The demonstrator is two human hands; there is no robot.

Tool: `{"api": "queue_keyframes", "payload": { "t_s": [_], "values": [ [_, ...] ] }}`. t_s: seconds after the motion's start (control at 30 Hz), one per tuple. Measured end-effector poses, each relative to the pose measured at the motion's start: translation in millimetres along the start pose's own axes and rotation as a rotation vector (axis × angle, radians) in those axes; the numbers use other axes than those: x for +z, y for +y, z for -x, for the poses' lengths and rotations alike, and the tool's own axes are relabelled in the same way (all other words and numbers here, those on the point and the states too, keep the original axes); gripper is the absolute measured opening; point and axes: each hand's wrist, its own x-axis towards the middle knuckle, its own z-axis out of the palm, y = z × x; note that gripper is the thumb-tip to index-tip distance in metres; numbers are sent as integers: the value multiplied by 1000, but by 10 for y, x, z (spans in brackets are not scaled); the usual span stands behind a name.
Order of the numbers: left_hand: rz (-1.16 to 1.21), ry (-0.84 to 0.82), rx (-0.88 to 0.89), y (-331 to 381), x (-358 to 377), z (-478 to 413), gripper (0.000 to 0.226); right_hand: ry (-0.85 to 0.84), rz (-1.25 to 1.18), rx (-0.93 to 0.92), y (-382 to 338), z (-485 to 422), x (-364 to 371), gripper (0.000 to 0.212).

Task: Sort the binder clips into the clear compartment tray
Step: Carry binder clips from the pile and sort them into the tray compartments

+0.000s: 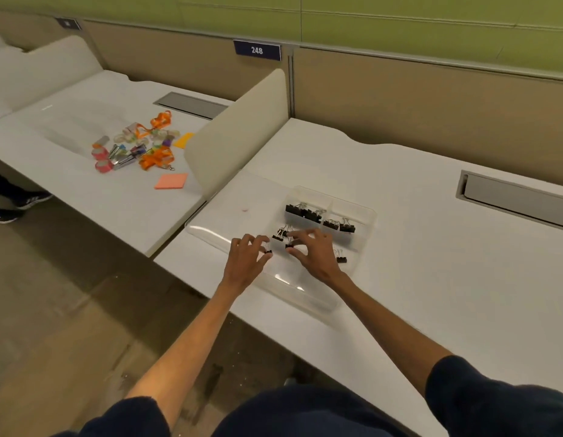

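Note:
A clear compartment tray [365,216] lies on the white desk. Its far-left compartment holds larger black binder clips [300,211]. The far-right compartment holds two more black clips [338,226]. Small black clips [279,234] lie in the tray's middle between my hands, and one small clip [341,259] sits to the right of my right wrist. My left hand [247,258] pinches a small binder clip [268,250] at its fingertips. My right hand [315,252] hovers over the tray with fingers curled, its thumb and fingers around another small clip [289,246].
A beige divider panel [236,134] stands left of the tray. Beyond it, the neighbouring desk carries orange lanyards [157,157], tape rolls [102,159] and sticky notes [171,181]. A grey cable hatch [513,200] sits at the far right. The desk's front edge runs just below the tray.

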Motion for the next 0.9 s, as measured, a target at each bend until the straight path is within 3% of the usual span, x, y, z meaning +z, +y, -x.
{"api": "queue_keyframes", "payload": {
  "t_s": [0.33, 0.53, 0.73, 0.9],
  "values": [
    [-21, 14, -32, -38, 0, 62, 20, -241, 183, -97, -176, -157, 144, 57],
    [-8, 31, -24, -35, 3, 66, 22, -289, 222, -97, -187, -145, 169, 55],
    [-165, 143, 30, 5, -4, 71, 14, -150, 164, -70, -114, -59, 136, 41],
    [-103, 173, 11, 113, 24, 6, 13, 33, 102, -10, -62, -12, -16, 36]
  ]
}}
